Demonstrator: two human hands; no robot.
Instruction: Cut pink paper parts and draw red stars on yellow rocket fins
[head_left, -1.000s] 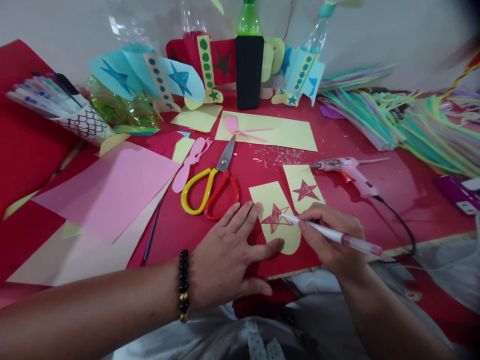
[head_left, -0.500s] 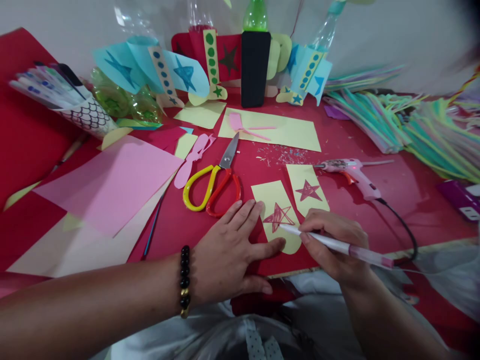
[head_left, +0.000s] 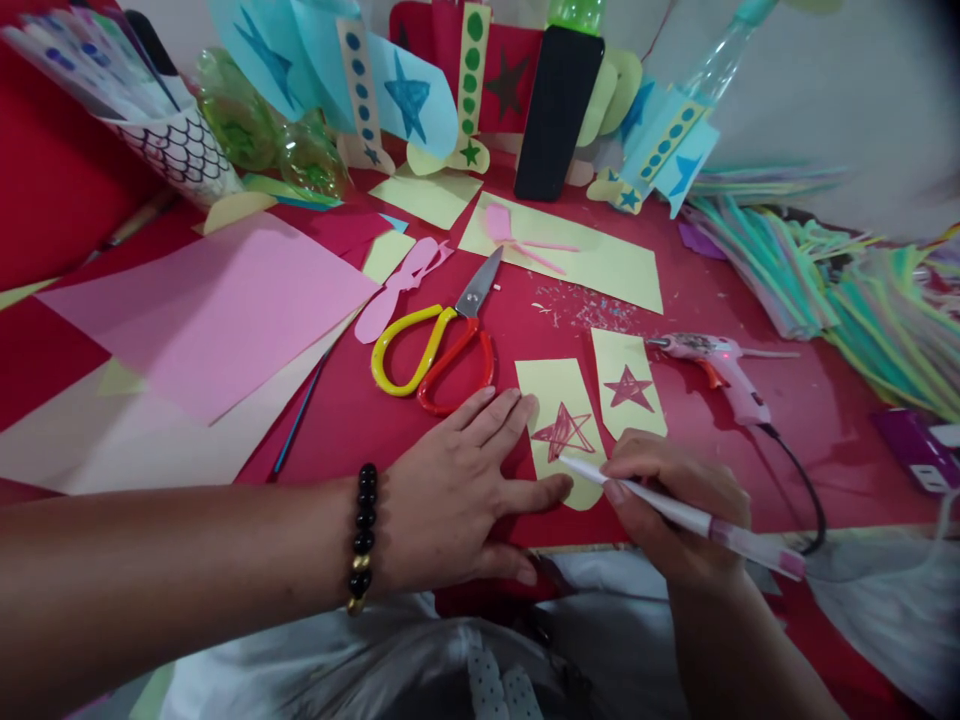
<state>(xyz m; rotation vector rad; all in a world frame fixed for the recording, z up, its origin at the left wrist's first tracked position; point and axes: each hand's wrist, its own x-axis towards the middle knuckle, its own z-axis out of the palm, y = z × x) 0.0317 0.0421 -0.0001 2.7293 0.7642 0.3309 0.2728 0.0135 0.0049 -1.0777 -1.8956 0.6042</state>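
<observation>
On the head view, the left hand (head_left: 457,500) lies flat, its fingers (head_left: 499,420) spread and pressing a yellow paper card (head_left: 559,425) onto the red table (head_left: 337,430). The right hand (head_left: 675,505) pinches a white-and-pink marker (head_left: 675,510), tip on the card beneath its hand-drawn red star. Red-and-yellow scissors (head_left: 442,345) lie at 11 o'clock.

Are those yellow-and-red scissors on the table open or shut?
Shut: the scissors lie with their steel blades closed together, narrowing to a single point.
</observation>
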